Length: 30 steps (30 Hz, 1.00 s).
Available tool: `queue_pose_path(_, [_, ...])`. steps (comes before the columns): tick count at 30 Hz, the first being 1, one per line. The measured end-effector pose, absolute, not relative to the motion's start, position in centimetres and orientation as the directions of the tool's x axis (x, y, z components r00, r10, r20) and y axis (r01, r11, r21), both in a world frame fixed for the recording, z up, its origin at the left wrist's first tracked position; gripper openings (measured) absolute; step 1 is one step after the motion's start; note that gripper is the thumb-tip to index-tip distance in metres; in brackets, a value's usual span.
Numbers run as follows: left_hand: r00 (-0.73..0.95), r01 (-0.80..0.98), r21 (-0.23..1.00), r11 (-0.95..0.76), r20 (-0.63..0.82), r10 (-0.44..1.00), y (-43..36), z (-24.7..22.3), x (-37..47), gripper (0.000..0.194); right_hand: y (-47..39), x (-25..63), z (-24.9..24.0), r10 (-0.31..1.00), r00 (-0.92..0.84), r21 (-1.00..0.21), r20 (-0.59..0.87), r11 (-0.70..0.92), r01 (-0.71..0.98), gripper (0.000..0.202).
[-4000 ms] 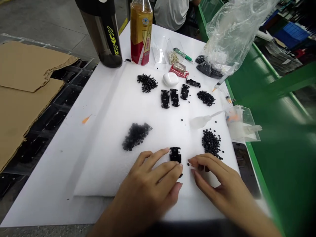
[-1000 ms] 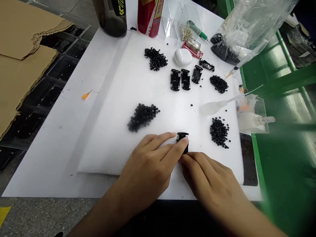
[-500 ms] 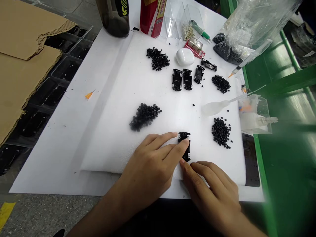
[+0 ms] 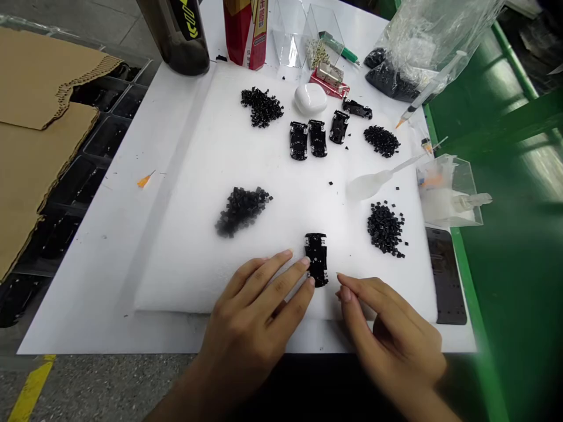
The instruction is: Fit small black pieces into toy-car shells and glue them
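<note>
A small black toy-car chassis [image 4: 316, 258] lies flat on the white foam pad [image 4: 185, 258], close to its front edge. My left hand [image 4: 259, 310] has its fingers stretched out, with fingertips at the chassis's left edge. Right of the chassis and apart from it is my right hand [image 4: 387, 334], thumb and index finger pinched together. Anything between those fingertips is too small to make out. A pile of small black square pieces [image 4: 386, 230] sits farther right, and another pile of black squares [image 4: 241, 211] lies to the left.
Several more black chassis [image 4: 317, 138] lie near a white rounded case [image 4: 310, 98]. Two further black heaps [image 4: 263, 108] are toward the back. A squeeze dropper [image 4: 369, 184], a syringe [image 4: 433, 88], a clear box [image 4: 453, 193], a phone-like slab [image 4: 445, 275] and a dark bottle [image 4: 180, 41] stand around.
My left fingers have drawn back from the top of the chassis to its left edge. My right hand has moved off the chassis to the right. The view has shifted slightly.
</note>
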<state>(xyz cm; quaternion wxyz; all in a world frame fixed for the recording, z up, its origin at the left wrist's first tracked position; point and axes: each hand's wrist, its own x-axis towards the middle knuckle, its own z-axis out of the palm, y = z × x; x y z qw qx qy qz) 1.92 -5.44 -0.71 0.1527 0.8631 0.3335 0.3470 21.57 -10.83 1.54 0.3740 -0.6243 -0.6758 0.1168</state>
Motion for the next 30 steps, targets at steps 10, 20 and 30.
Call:
queue_pose_path(10, [0.529, 0.434, 0.563, -0.703, 0.472, 0.705, -4.8, -0.1, 1.9, 0.046, -7.2, 24.9, 2.8, 0.823, 0.439, -0.637, 0.360, -0.127, 0.761, 0.027])
queue_pose_path(20, [0.856, 0.343, 0.452, -0.823, 0.211, 0.472, 0.2, 1.9, 3.2, 0.062, 2.1, 27.3, 2.1, 0.936, 0.264, -0.666, 0.234, -0.043, 0.744, 0.030])
queue_pose_path(30, [0.619, 0.536, 0.386, -0.751, 0.424, 0.661, -3.1, 0.9, 1.5, 0.037, -6.9, 26.1, 3.6, 0.725, 0.686, -0.978, -0.053, -0.175, 0.110, 0.029])
